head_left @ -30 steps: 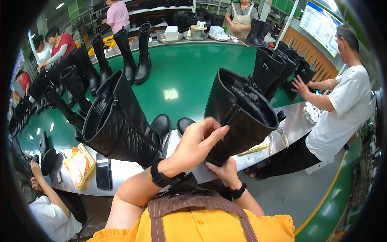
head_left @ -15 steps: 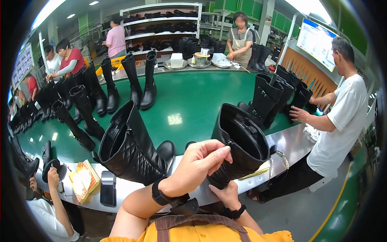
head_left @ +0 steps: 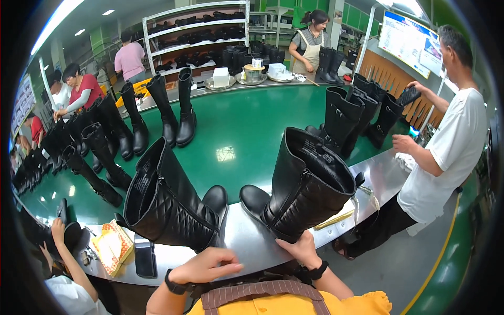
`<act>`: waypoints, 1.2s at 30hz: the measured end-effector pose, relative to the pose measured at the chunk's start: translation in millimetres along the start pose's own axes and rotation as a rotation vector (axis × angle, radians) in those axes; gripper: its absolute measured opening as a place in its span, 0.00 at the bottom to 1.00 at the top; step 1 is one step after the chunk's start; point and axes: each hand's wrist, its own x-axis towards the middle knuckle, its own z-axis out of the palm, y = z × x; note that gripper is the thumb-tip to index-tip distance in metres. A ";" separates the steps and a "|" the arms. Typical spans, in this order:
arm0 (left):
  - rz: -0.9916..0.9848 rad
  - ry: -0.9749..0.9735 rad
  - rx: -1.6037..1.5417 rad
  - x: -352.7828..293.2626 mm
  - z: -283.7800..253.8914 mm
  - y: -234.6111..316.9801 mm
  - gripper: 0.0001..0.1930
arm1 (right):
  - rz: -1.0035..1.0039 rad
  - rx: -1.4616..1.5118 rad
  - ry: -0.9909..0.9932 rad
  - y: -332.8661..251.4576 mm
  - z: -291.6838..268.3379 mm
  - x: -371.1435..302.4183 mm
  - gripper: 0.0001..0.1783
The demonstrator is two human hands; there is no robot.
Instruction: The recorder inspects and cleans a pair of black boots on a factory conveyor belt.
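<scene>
Two tall black boots stand upright at the bench edge in front of me. The right boot has its shaft opening tilted toward me and a zip running up its side. My right hand is closed around its heel, part of the fingers hidden by the boot. To the left is the other boot, with a quilted panel, a side zip and its toe pointing away. Below that boot, my left hand hovers near the bench edge, fingers loosely apart and holding nothing.
A black phone and an orange-and-white box lie left of the boots. Boots line the green table on both sides. At the right, a co-worker holds a dark item. Another person's arm reaches in at lower left.
My left hand has let go of the zip pull on the right boot and dropped down to the left. The right-hand co-worker has raised a dark item. My view has shifted slightly.
</scene>
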 end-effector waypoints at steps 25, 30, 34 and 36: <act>-0.001 1.061 -0.065 33.0 37.3 -125.8 0.30 | -0.266 0.029 -0.127 -38.9 53.5 -10.5 0.38; 0.049 1.021 -0.045 30.1 28.8 -112.2 0.29 | -0.119 0.211 -0.255 -44.9 55.8 -10.0 0.45; 0.017 1.014 -0.134 28.4 24.8 -112.5 0.30 | -0.227 -0.020 -0.152 -43.8 59.2 -13.3 0.45; 0.015 0.947 -0.099 26.5 25.4 -118.0 0.31 | -0.163 0.002 -0.176 -40.6 61.4 -14.9 0.48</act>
